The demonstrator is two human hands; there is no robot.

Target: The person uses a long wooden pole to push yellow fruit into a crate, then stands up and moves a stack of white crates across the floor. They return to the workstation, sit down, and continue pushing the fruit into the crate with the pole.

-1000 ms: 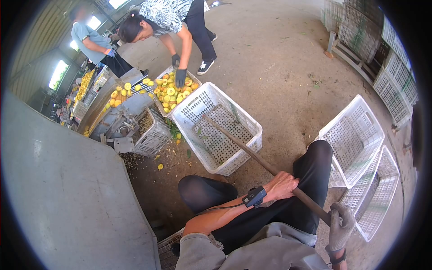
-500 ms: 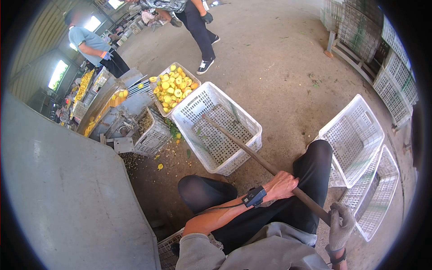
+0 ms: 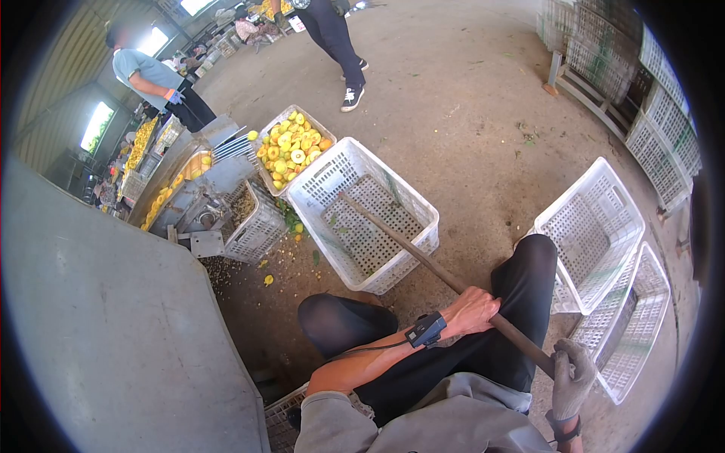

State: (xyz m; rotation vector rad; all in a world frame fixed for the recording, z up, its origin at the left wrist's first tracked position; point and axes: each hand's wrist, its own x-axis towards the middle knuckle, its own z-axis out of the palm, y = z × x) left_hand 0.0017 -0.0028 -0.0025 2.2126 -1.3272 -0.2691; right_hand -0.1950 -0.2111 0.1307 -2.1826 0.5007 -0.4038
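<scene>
A long wooden stick (image 3: 423,258) slants across the view, its far tip over a white crate (image 3: 375,220) with a few leaves inside. My left hand (image 3: 472,310), bare, is wrapped round the stick near my knee. Further down, my right hand (image 3: 572,377) wears a grey glove and closes on the stick's near end. Past the white crate stands a crate of yellow cut fruit (image 3: 293,149). Beside it is a metal machine (image 3: 208,219) with yellow fruit in its chute.
White crates (image 3: 593,226) lean at my right, with stacked crates (image 3: 604,57) behind. A crate of pits (image 3: 257,226) stands by the machine. A grey metal panel (image 3: 113,317) fills the left. Two people (image 3: 147,75) stand beyond, one partly out of view.
The person at the top has stepped and moved upward, partly out of view. The person in blue has shifted slightly. Fruit in the chute has moved. My hands and the stick stay put.
</scene>
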